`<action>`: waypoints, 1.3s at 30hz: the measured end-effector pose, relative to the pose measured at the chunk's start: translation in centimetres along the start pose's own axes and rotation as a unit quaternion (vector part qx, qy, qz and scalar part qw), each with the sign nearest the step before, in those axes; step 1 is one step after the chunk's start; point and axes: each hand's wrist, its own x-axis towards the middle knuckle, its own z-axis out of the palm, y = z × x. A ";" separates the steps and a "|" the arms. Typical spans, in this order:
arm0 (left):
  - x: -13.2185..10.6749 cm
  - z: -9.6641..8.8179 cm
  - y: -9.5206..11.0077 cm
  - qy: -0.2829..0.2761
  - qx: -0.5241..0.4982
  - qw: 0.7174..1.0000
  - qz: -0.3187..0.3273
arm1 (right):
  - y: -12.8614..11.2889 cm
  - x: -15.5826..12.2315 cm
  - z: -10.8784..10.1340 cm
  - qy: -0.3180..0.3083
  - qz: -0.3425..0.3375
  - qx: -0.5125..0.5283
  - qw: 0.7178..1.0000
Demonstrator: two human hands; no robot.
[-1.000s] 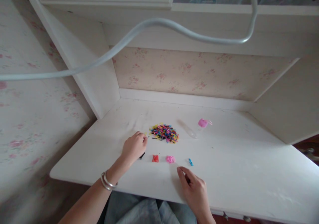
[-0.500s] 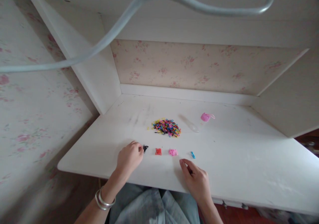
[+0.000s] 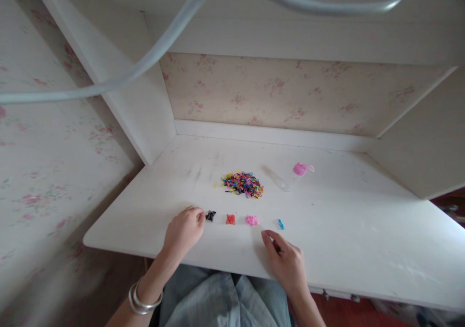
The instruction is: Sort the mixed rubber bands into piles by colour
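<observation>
A heap of tiny mixed-colour rubber bands (image 3: pixel 243 184) lies mid-desk. In front of it sit small sorted piles in a row: black bands (image 3: pixel 210 215), red bands (image 3: pixel 230 219), pink bands (image 3: pixel 252 220) and a blue band (image 3: pixel 281 224). My left hand (image 3: pixel 183 231) rests on the white desk (image 3: pixel 345 230) just left of the black pile, fingers curled together; whether they pinch anything is hidden. My right hand (image 3: pixel 285 261) lies near the front edge below the blue band, fingers loosely bent, nothing seen in it.
A clear bottle (image 3: pixel 278 180) lies on its side behind the heap with its pink cap (image 3: pixel 300 168) beside it. Desk side panels rise left and right. A grey cable (image 3: pixel 163 41) hangs across the top of the view.
My left hand drew back from the mixed heap to the front row, and a black pile now shows beside it. The right hand barely moved.
</observation>
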 end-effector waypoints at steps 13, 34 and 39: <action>-3.4 -0.9 -2.7 0.021 -0.045 0.999 0.009 | -0.4 0.1 0.0 0.001 0.000 -0.027 1.000; -2.9 1.2 -0.7 0.041 0.016 0.999 0.000 | -0.4 0.0 0.0 0.008 -0.009 -0.030 0.999; -1.9 1.1 -0.3 0.050 0.028 0.998 -0.029 | -0.3 0.0 0.0 0.004 -0.009 -0.023 1.000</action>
